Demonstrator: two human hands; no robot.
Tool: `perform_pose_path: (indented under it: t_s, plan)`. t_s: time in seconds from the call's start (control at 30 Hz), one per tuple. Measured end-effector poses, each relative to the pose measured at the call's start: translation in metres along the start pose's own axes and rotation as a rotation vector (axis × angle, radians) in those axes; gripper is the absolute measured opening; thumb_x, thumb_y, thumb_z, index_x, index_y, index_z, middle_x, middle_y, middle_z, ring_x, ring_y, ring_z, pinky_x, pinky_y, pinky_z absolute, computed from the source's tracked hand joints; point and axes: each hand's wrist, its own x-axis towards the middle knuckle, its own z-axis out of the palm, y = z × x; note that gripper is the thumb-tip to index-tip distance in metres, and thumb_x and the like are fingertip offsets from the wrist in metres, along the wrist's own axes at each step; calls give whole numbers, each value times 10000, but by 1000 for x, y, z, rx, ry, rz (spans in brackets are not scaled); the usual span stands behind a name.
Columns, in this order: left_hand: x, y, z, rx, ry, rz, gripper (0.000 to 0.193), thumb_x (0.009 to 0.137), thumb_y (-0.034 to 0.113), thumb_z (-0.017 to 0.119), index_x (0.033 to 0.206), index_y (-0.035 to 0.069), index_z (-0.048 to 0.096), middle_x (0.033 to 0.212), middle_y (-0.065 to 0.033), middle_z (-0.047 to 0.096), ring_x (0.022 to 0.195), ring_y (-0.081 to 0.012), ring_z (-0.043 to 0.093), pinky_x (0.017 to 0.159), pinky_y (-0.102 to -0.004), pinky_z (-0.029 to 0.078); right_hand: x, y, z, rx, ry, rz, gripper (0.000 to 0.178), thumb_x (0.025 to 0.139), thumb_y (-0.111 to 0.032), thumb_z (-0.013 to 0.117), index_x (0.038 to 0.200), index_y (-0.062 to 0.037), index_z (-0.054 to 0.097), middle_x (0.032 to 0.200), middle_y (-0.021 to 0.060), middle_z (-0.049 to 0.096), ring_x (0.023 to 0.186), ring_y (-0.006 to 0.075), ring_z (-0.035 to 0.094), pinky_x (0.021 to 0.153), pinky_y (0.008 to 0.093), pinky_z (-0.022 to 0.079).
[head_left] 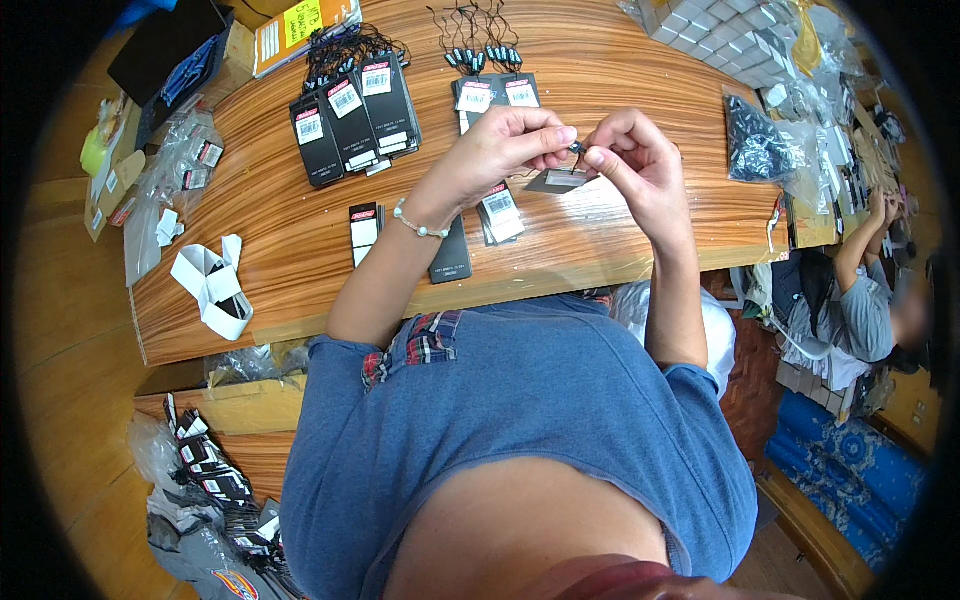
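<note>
Above the table's near half, my left hand [512, 145] pinches a small dark piece, seemingly the end of a tag cord, between thumb and fingertips. Close beside it, my right hand [640, 165] is closed on the same cord. Below the fingertips a dark hang tag [553, 182] hangs tilted; the fingers partly hide how the cord runs. Beneath my left wrist lie black hang tags with white stickers [502, 215] and a plain black tag [452, 258]. Another small stack of tags [366, 232] is left of my left forearm.
Corded black tags [345, 115] lie in stacks at the far left; more corded tags [497, 90] sit at far centre. A bag of black cords [755, 140] and white boxes [715, 35] are at right. A white paper strip [215, 285] curls at left. Another person [868, 290] sits at far right.
</note>
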Motion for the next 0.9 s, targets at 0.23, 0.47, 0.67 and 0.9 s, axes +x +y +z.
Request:
perform_pose_path:
  t_s: [0.23,0.47,0.67,0.9]
  plan:
    - [-1,6,1,65,6,18,222,863,253,582,818,44,644,698,26,568,662,-30,503,589,-160,396,-3,2,4,-29,11,14,105,820,-47,606,850,3,519,758,31,567,698,81,556,609,200,458]
    - [0,13,-5,160,-65,-23,219,883,243,547,830,42,616,722,25,547,694,-51,497,647,-197,413,-1,1,6,8,23,5,98,823,-46,602,843,3,520,750,36,575,691,86,561,607,202,461]
    - [1,15,-6,180,-106,1,229,882,239,549,816,29,612,706,21,543,677,-56,495,638,-203,414,-1,0,4,18,-11,13,92,825,-44,599,847,3,523,745,39,578,691,86,566,607,200,462]
    - [1,17,-4,159,-150,11,221,877,230,555,804,30,615,694,21,546,668,-53,493,627,-203,416,-1,1,2,-38,-5,23,96,812,-53,615,832,-1,536,727,36,588,669,78,570,578,188,459]
